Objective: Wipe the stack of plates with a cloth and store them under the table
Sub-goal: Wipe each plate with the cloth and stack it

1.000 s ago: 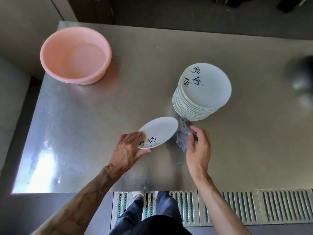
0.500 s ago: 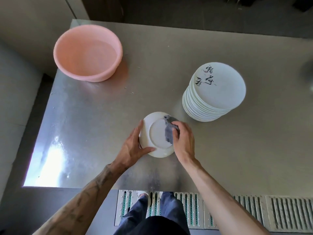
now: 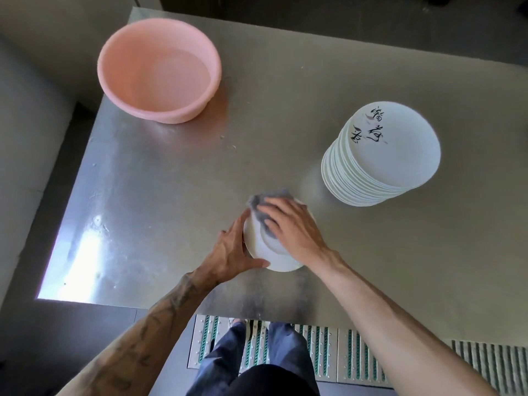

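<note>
1. Plate (image 3: 281, 262), the one being wiped, lies on the steel table (image 3: 171, 181) between the two hands. It sits under the right fingers and against the inner side of the left fingers and thumb. A raised ring shows on it, so it seems to lie face down.
2. The stack of plates (image 3: 383, 152) stands beyond the right fingertips and off to their right, well apart from them. A pink basin (image 3: 160, 70) sits far beyond the left fingertips.
3. The step in hand looks like wiping this single plate, with most of the task left to do. To do it well, the cloth (image 3: 261, 205) should sweep the whole face out to the rim with even, moderate pressure. The other hand should stop the plate sliding or spinning on the slick metal.
4. The right hand (image 3: 294, 230) lies flat on top. Its fingers (image 3: 273, 208) are nearly straight and a little spread, pressing the grey cloth onto the far part of the plate. The cloth is bunched under and just past the fingertips; nothing is pinched.
5. The left hand (image 3: 231, 252) braces the plate's edge. Its fingers (image 3: 240, 227) are extended and close together along the left rim, and the thumb lies along the near rim. They touch the plate rather than wrap it.
6. One risk is that a hard push could skid the plate out past the left thumb.
</note>
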Available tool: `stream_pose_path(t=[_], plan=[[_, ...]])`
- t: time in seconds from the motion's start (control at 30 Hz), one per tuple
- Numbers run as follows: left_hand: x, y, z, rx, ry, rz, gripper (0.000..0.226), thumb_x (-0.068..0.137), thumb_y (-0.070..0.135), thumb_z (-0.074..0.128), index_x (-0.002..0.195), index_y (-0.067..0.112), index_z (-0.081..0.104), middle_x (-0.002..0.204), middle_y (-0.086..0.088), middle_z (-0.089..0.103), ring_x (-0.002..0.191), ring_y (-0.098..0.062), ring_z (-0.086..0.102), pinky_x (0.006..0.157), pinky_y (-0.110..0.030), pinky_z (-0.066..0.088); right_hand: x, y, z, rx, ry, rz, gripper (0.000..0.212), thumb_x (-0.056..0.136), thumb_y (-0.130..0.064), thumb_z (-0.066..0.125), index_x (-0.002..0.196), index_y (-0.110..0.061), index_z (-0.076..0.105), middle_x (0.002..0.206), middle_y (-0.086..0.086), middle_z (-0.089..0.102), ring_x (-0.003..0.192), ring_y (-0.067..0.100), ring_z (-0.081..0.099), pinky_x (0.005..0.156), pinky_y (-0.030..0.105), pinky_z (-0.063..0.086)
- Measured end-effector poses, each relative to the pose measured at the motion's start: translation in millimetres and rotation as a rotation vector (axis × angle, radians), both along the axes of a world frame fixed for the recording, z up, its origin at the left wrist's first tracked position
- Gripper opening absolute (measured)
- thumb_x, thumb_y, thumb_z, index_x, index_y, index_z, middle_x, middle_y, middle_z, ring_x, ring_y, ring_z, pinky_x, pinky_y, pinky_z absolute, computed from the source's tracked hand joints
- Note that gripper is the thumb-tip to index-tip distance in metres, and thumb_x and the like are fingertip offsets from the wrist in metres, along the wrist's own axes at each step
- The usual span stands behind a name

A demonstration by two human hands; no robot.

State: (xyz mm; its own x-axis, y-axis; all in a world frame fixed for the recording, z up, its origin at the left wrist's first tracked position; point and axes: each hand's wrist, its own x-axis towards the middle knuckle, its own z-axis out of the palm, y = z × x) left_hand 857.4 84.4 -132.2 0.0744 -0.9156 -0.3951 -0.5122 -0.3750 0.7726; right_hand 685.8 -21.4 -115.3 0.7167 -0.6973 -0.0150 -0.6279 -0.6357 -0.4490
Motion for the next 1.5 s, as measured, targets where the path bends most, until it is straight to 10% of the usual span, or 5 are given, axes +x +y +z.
stream_pose_path(t=[0.1,0.3,0.57,1.5], plan=[[-1,-3,0,-0.007,-0.049,-0.044,0.128,0.061,0.038,0.098,0.162,0.023,0.02,0.142,-0.005,0.053,0.114,-0.031,0.06,0.103,-0.048,0.045,-14,-12,-1,0.068,0.04,-0.228,0.039,0.101,-0.021,0.058,0.14,-0.022,0.059,0.14,-0.004,0.056,0.121,0.025,0.054,0.104,0.04,0.044],[-1,-3,-1,-0.007,-0.106,-0.086,0.133,0.059,0.043,0.098,0.163,0.022,0.017,0.146,-0.004,0.049,0.127,-0.026,0.051,0.105,-0.039,0.038,-8,-7,-3,0.012,0.07,0.066,0.043,0.101,-0.018,0.054,0.144,-0.024,0.056,0.148,-0.006,0.05,0.132,0.021,0.048,0.109,0.035,0.036],[-5,0,-4,-0.029,-0.16,-0.103,0.131,0.064,0.051,0.094,0.163,0.025,0.011,0.15,-0.004,0.045,0.129,-0.025,0.048,0.109,-0.039,0.035,-65,62,-8,0.16,-0.054,-0.481,0.048,0.101,-0.021,0.06,0.148,-0.019,0.052,0.153,0.001,0.042,0.129,0.024,0.043,0.115,0.028,0.032],[-5,-3,2,-0.057,-0.087,-0.065,0.118,0.063,0.036,0.094,0.158,0.022,0.024,0.149,0.006,0.05,0.133,-0.019,0.052,0.105,-0.045,0.042,9,69,1,0.032,0.035,-0.243,0.043,0.098,-0.028,0.061,0.14,-0.02,0.059,0.148,0.001,0.048,0.13,0.024,0.048,0.109,0.038,0.043]])
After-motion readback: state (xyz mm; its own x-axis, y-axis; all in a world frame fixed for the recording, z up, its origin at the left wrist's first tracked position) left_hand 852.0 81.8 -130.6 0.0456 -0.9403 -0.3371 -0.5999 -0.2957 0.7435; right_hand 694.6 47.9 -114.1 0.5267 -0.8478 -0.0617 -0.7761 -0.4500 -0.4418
